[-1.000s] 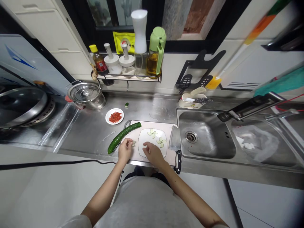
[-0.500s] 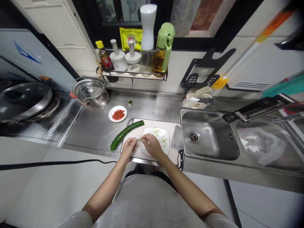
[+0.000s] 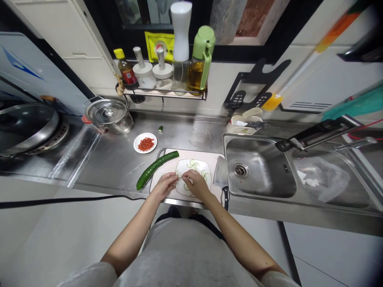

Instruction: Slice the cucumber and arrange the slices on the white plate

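Note:
A white square plate point(image 3: 197, 191) with thin pale-green cucumber slices point(image 3: 206, 175) in curved patterns rests on the pink cutting board point(image 3: 216, 192). Over the plate's left edge, my left hand point(image 3: 166, 185) is closed in a pinch; what it holds is too small to make out. Close to its fingertips, my right hand point(image 3: 195, 184) pinches over the plate, its contents hidden too. A long green cucumber point(image 3: 155, 167) lies across the board's left edge. On the right side of the board lies a cleaver point(image 3: 220, 171) with a black handle.
Behind the board are a white dish of red bits point(image 3: 145, 143) and a cucumber end point(image 3: 160, 128). A lidded pot point(image 3: 110, 115) and a wok point(image 3: 26, 127) stand left. The sink point(image 3: 260, 167) is right; a bottle rack point(image 3: 167, 94) hangs above.
My left hand has moved slightly right, over the plate's edge. The slice seen between my fingers before is no longer clearly visible. The whole view has shifted a little.

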`<state>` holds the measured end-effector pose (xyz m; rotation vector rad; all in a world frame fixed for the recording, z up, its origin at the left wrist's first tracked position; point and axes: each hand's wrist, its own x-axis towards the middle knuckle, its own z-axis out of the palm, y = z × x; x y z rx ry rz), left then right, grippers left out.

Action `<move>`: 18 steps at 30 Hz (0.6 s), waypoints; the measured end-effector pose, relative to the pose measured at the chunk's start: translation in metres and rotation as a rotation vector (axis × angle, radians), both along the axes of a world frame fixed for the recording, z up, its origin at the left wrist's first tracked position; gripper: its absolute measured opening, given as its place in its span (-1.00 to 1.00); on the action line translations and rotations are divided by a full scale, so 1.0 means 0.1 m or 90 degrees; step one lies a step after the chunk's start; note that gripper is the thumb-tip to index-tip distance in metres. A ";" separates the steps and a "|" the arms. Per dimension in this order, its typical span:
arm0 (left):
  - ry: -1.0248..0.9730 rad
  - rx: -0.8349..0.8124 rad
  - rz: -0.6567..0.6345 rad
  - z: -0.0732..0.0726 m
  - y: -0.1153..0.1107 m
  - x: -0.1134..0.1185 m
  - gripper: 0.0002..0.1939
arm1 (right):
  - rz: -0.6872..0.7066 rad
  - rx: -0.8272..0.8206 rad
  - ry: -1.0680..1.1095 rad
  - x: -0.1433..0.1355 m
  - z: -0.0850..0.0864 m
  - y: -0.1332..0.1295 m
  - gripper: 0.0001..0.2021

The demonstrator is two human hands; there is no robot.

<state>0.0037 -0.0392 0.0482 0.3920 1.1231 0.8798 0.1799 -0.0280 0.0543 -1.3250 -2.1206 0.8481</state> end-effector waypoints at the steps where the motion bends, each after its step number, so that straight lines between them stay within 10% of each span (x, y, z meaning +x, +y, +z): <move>1: 0.024 0.016 -0.006 -0.03 0.02 0.00 -0.61 | -0.004 -0.013 -0.009 0.00 -0.03 0.01 -0.81; 18: 0.389 0.275 -0.074 -0.52 0.31 -0.02 -0.78 | -0.033 -0.221 -0.133 -0.14 -0.31 0.26 -0.83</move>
